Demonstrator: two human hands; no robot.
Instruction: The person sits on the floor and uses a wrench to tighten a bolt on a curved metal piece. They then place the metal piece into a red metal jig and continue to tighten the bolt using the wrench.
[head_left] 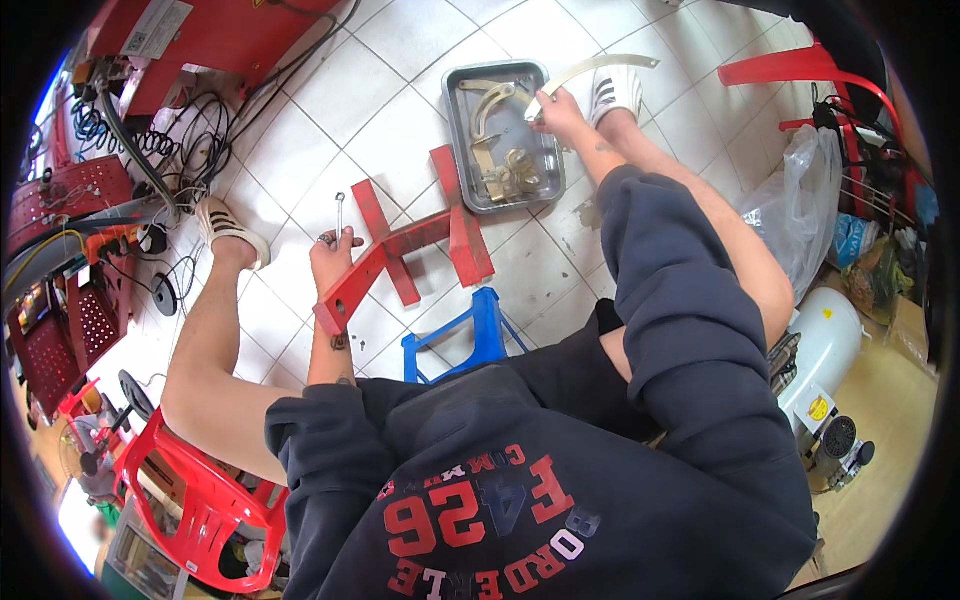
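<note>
My left hand [330,252] is closed around a small ring-ended wrench [340,208], whose head points away from me. Just right of that forearm stands a red metal frame [430,232] with scuffed bars, partly covering the arm. My right hand [562,116] grips a long curved metal strip [605,62] by its near end; a hole shows at its far tip. That hand is over the right edge of a grey metal tray [452,130]. In the tray lie a slotted curved bracket [490,108] and a cluster of brass-coloured metal parts [518,178].
A blue plastic stool [487,318] stands between my legs. Coiled cables [200,140] and red machinery [150,50] are at the far left. On the right are a clear plastic bag [795,200], a white air compressor tank [828,335] and a red chair [800,66]. Another red chair [200,510] sits near left.
</note>
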